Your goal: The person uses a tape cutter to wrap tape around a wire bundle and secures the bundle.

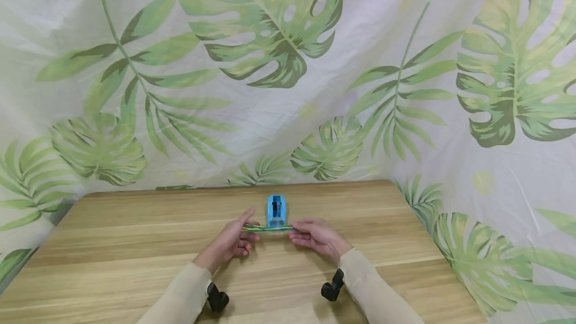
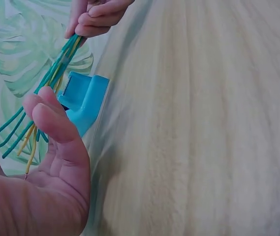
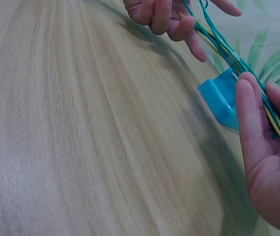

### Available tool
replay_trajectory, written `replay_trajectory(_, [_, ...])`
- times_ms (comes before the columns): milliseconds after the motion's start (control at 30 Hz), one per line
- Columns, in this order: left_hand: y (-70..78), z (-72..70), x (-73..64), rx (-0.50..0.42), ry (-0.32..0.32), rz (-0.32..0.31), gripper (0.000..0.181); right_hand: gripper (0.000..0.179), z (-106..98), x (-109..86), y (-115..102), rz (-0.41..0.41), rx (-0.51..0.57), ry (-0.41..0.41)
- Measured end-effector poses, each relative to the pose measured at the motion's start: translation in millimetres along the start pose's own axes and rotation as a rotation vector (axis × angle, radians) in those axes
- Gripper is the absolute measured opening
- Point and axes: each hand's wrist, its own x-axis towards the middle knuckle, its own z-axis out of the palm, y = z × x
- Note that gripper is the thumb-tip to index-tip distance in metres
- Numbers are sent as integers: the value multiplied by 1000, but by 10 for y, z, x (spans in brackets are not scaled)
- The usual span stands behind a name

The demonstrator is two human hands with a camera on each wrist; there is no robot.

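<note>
A bundle of thin green and yellow wires stretches between the two hands, just in front of a blue tape dispenser. My right hand pinches one end between thumb and fingers. At the other end, the loose wire tips spread out by my left hand, whose thumb points up, apart from its loosely bent fingers. In the left wrist view, the wires fan out behind those fingertips. A shiny clear band, like tape, wraps the bundle's middle in the right wrist view, close over the dispenser with its toothed edge.
The wooden table spreads out under both hands. A leaf-patterned cloth hangs behind it and along the right side. Black wrist mounts stick out from both sleeves.
</note>
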Motion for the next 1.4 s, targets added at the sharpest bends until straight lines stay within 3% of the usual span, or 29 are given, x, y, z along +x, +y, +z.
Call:
replay_trajectory(267, [14,10,11,-20,-13,-15,89,32,-7,-9,-37,-31,-59,-10])
replay_trajectory(633, [16,46,24,-7,32,-7,67,25,-19,-3,-36,-55,-140,-23])
replay_trajectory(833, [-20,30,21,34,10,34,44,24,-34,9,-33,-79,-181,-29])
replay_trajectory(1100, [-39,31,17,25,-15,98,50,23,-45,30,-32,-147,-252,-27])
replay_trajectory(1400, [-73,3,43,-1,-22,166,36,30,-40,30,-55,-150,-351,13])
